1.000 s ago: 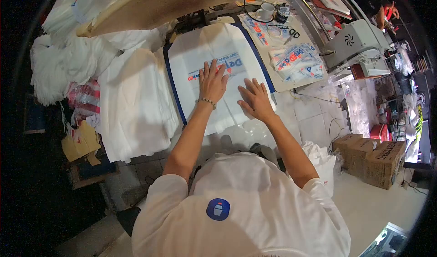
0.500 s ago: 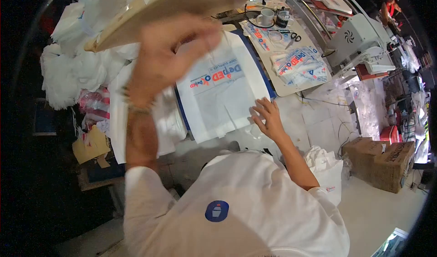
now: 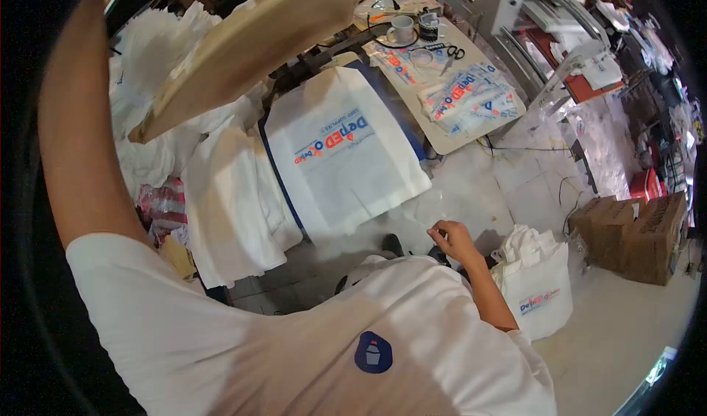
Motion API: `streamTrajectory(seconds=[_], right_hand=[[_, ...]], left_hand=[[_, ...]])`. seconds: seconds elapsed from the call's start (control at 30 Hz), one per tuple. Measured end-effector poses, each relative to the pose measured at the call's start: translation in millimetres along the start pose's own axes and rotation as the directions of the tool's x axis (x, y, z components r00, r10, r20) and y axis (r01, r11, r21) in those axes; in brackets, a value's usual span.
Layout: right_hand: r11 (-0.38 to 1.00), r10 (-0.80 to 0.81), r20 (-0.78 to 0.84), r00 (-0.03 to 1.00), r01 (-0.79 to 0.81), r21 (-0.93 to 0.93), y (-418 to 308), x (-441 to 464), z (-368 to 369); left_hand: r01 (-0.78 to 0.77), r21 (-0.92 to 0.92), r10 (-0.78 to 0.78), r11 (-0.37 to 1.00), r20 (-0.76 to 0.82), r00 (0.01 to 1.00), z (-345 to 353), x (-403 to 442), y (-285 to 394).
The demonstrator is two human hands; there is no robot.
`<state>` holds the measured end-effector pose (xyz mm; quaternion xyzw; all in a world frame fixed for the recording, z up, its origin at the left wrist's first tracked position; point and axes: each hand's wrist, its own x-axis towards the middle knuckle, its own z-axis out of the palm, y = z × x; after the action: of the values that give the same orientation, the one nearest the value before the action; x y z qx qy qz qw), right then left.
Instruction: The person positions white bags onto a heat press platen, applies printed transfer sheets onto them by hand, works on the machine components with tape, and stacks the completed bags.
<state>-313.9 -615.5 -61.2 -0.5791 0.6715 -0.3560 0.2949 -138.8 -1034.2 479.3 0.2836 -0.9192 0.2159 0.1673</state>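
My R hand [image 3: 453, 240] loosely curled, empty, ctr-right, below DepED-print white bag [image 3: 346, 156]. L hand off-frame upper left; can't tell grip.

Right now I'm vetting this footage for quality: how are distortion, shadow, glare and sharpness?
Head view: strong wide-angle curving, black rounded borders; head view: large lettering on the printed white fabric legible, its smallest print not; head view: soft shadow across the white shirt, bright glint near the lower-right edge.

Flat printed white bag [image 3: 353, 173]: one is lying
Mug [image 3: 401, 27]: one is standing
Scissors [image 3: 451, 58]: one pair is lying
Right hand [image 3: 454, 240]: one is showing
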Motion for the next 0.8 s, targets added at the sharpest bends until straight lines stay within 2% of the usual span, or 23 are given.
streamTrajectory(seconds=[0.13, 0.27, 0.3, 0.4, 0.43, 0.47, 0.5, 0.53, 0.6, 0.63, 0.7, 0.73, 0.8], right_hand=[[0.975, 0.211, 0.106, 0.972, -0.217, 0.044, 38, -46, 3], [0.968, 0.232, 0.139, 0.963, -0.242, 0.059, 65, -72, 8], [0.98, 0.18, 0.168, 0.969, -0.192, 0.054, 63, -71, 7], [0.995, 0.056, 0.243, 0.968, -0.075, 0.07, 70, -62, 7], [0.994, -0.011, 0.271, 0.963, -0.018, 0.104, 72, -54, 9], [0.997, -0.052, 0.303, 0.952, 0.033, 0.066, 64, -45, 3], [0.997, -0.063, 0.313, 0.948, 0.043, 0.069, 53, -34, -1], [0.996, -0.089, 0.292, 0.952, 0.079, 0.044, 43, -25, -7], [0.991, -0.129, 0.292, 0.948, 0.133, 0.007, 14, -5, -25], [0.982, -0.187, 0.256, 0.948, 0.185, 0.035, -6, 5, -34], [0.959, -0.284, 0.245, 0.927, 0.275, 0.071, -46, 26, -52], [0.943, -0.332, 0.206, 0.92, 0.321, 0.086, -66, 34, -58], [0.909, -0.415, 0.151, 0.897, 0.4, 0.119, -102, 46, -66]], left_hand=[[-0.042, -0.038, 0.037, 0.998, -0.137, 0.99, -33, -38, 27], [-0.128, -0.186, 0.067, 0.974, -0.3, 0.951, -72, -123, 93], [-0.149, -0.252, 0.063, 0.956, -0.32, 0.945, -79, -150, 115], [-0.13, -0.53, 0.001, 0.838, -0.236, 0.972, -53, -228, 190], [-0.043, -0.647, -0.056, 0.761, -0.131, 0.99, -10, -251, 214], [0.083, -0.764, -0.134, 0.64, -0.004, 0.991, 76, -295, 222], [0.238, -0.741, -0.274, 0.629, 0.075, 0.959, 106, -307, 268], [0.478, -0.563, -0.361, 0.674, 0.315, 0.878, 138, -322, 302], [0.382, -0.587, -0.395, 0.713, 0.114, 0.912, 156, -335, 313], [0.4, -0.581, -0.421, 0.709, 0.106, 0.901, 164, -339, 318], [0.533, -0.607, -0.527, 0.59, 0.212, 0.823, 172, -340, 318], [0.414, -0.52, -0.458, 0.747, 0.05, 0.888, 173, -340, 315], [0.442, -0.532, -0.499, 0.722, 0.043, 0.866, 174, -341, 314]])
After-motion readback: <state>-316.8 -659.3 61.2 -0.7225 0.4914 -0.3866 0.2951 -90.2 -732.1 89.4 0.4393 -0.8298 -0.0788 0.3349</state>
